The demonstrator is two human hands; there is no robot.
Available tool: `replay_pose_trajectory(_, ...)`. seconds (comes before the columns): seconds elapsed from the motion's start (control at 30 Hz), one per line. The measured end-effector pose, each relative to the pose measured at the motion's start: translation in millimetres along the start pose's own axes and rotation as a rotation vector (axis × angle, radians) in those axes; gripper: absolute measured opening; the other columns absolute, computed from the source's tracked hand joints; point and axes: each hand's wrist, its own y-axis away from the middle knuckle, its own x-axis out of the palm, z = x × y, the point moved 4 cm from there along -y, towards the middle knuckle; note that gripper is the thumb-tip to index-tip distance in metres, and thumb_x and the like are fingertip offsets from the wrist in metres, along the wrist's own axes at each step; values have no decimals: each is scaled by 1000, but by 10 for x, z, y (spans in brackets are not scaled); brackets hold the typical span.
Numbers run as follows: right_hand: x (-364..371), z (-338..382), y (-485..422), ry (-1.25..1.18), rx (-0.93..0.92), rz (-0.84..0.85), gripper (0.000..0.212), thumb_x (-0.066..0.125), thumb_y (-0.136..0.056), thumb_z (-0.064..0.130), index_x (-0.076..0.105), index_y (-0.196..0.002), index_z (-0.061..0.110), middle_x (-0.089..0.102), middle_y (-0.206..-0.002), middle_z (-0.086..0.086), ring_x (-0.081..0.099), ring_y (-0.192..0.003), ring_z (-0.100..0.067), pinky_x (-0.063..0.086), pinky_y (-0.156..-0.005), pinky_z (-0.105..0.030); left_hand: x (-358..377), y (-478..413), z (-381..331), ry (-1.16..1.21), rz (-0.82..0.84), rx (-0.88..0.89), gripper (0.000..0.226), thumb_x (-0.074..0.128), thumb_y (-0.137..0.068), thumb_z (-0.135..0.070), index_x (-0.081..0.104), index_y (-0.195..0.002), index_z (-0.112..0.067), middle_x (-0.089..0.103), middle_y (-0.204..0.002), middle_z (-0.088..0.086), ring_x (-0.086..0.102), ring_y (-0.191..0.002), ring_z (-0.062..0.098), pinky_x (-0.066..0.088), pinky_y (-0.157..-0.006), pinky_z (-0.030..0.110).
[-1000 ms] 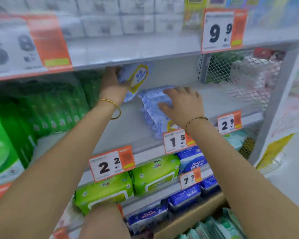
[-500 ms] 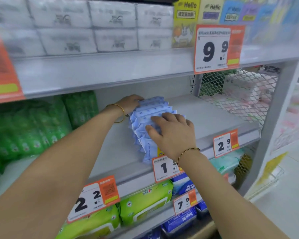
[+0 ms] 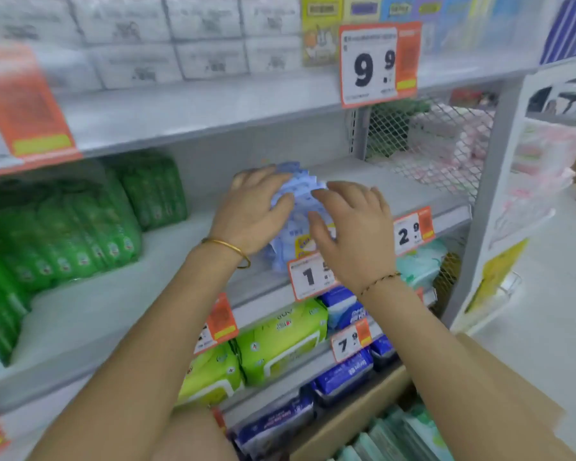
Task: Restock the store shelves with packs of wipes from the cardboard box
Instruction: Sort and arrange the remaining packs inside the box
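Observation:
A row of light-blue wipes packs point(image 3: 300, 201) stands on edge on the grey middle shelf point(image 3: 167, 261), behind the "1" price tag. My left hand point(image 3: 251, 212) lies on the row's left side, fingers over the top and thumb on the front, gripping the packs. From the right, my right hand point(image 3: 351, 227) rests on the row with its fingers spread and fairly straight. The open cardboard box point(image 3: 350, 424) sits at the bottom, with pale-green wipes packs point(image 3: 393, 440) standing in it.
Dark-green packs point(image 3: 74, 227) fill the shelf's left part. A mesh divider point(image 3: 426, 151) closes its right end. White packs line the shelf above. Lime-green packs point(image 3: 280, 347) and dark-blue packs point(image 3: 343, 377) sit on lower shelves. Orange price tags hang on the shelf edges.
My left hand has come from behind the row to its near left side. My right hand has shifted right along the row. The camera has moved closer.

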Motion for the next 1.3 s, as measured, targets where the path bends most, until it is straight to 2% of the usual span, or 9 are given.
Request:
replay_pose_trajectory(0.1, -414, -332, 672, -56, 23, -108, 30, 49, -83, 21, 68, -103, 11, 66, -106, -10, 61, -94, -34, 49, -81, -41, 55, 802, -607, 127, -232, 207, 42, 46, -82, -34, 64, -113, -13, 61, -125, 4, 55, -116, 26, 30, -102, 26)
replay_pose_trajectory(0.27, -167, -1054, 2309, 117, 212, 370, 24, 53, -74, 19, 68, -91, 12, 64, -87, -10, 63, -74, -34, 52, -57, -36, 1427, 1950, -1141, 217, 213, 244, 38, 49, -76, -29, 68, -107, -18, 66, -116, -1, 55, -107, 18, 39, -98, 29)
replay_pose_trajectory(0.43, 563, -1520, 3664, 270, 630, 1255, 39, 50, -90, 21, 42, -127, 14, 44, -130, -12, 45, -120, -35, 43, -92, -43, 2896, 2657, -911, 52, 854, 53, 40, 47, -86, -23, 55, -125, -18, 48, -138, 0, 42, -125, 26, 40, -104, 40)
replay_pose_trajectory(0.6, 1080, -1669, 4591, 320, 876, 1528, 72, 49, -94, 23, 4, -150, 15, 11, -153, -23, 22, -138, -41, 34, -104, -49, 3524, 3053, -693, -82, 1053, 38, 46, 45, -90, -21, 39, -136, -21, 27, -151, 1, 27, -136, 24, 35, -107, 40)
replay_pose_trajectory(0.8, 1309, -1820, 5033, 342, 1129, 1574, 97, 64, -85, 29, -8, -150, 21, -7, -155, -25, 4, -142, -43, 25, -106, -59, 3823, 3278, -569, -115, 1165, 34, 46, 42, -90, -19, 40, -135, -17, 23, -154, 4, 24, -138, 25, 31, -110, 39)
replay_pose_trajectory(1.03, 1400, -1955, 5098, 416, 1186, 1446, 83, 55, -90, 32, -1, -149, 19, 1, -151, -33, 27, -135, -43, 39, -99, -45, 3911, 3335, -501, -104, 1196, -21, 44, 42, -90, -18, 42, -134, -18, 26, -153, 4, 23, -139, 26, 31, -111, 40)
replay_pose_trajectory(1.1, 1437, -1944, 5095, 456, 1162, 1356, 69, 55, -89, 25, 19, -146, 14, 22, -145, -37, 45, -122, -40, 46, -88, -41, 3929, 3341, -510, -90, 1194, -23, 43, 42, -90, -19, 43, -133, -18, 27, -152, 4, 23, -139, 26, 31, -111, 41)
replay_pose_trajectory(1.2, 1445, -1961, 5086, 435, 1112, 1273, 40, 65, -61, 12, 65, -101, 7, 65, -90, -27, 65, -69, -31, 49, -58, -32, 3939, 3369, -508, -62, 1200, -40, 43, 43, -90, -19, 43, -133, -17, 28, -151, 4, 22, -139, 26, 31, -111, 42)
replay_pose_trajectory(1.3, 1395, -2030, 5092, 558, 1107, 1375, 36, 38, -94, 9, 48, -129, 8, 52, -126, -16, 54, -112, -30, 45, -83, -36, 3940, 3392, -464, -65, 1204, -58, 43, 42, -91, -19, 44, -133, -17, 27, -152, 4, 23, -139, 25, 32, -111, 40)
